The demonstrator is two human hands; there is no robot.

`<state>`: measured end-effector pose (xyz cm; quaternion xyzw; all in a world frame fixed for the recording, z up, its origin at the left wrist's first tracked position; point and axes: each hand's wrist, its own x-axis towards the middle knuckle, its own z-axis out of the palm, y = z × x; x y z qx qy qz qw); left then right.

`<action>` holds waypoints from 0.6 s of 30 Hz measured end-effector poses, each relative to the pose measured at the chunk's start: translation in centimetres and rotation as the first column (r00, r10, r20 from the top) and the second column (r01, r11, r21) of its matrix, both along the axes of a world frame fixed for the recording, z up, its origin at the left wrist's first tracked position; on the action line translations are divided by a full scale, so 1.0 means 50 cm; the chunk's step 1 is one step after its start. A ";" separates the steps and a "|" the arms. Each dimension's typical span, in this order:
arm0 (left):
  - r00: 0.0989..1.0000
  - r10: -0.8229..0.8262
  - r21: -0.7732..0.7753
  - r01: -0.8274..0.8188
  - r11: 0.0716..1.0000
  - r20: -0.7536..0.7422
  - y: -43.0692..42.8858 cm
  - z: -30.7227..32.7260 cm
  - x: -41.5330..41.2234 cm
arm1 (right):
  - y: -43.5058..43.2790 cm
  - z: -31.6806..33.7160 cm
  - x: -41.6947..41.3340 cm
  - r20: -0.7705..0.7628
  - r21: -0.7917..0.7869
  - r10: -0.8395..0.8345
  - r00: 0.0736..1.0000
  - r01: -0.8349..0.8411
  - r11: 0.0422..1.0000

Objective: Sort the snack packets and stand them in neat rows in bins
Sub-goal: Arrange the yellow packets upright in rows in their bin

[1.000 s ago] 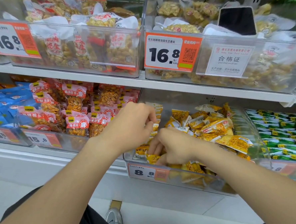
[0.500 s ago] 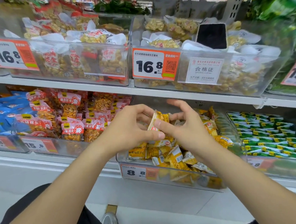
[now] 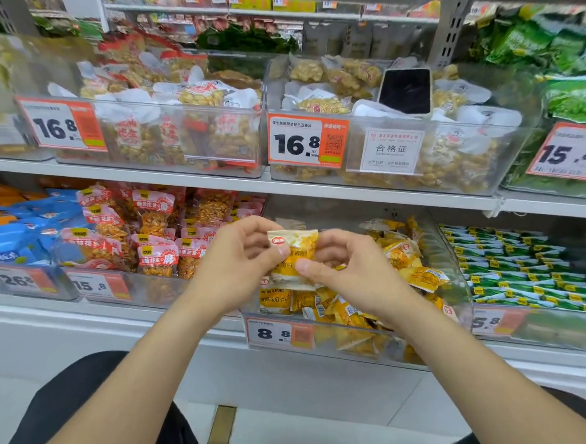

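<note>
Both hands (image 3: 239, 259) (image 3: 349, 270) pinch one yellow packet (image 3: 295, 252) between them.

**Shop shelving over a pale floor**

A white shelf (image 3: 317, 190) runs across just above the left hand (image 3: 232, 266) and right hand (image 3: 353, 273). A grey slotted upright (image 3: 450, 16) rises above and to the right of them. Below the hands a white plinth (image 3: 85, 330) meets a pale tiled floor (image 3: 315, 436), with a brass strip (image 3: 222, 432) set in it. The light is even and bright. Further shelving high behind is blurred.
</note>
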<state>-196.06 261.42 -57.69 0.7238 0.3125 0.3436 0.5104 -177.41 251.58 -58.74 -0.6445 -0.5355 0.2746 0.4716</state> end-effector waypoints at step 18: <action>0.824 0.339 0.516 -0.067 0.854 -0.455 0.063 -0.049 -0.007 | 0.160 -0.110 -0.056 0.644 -0.319 0.164 0.747 0.068 0.945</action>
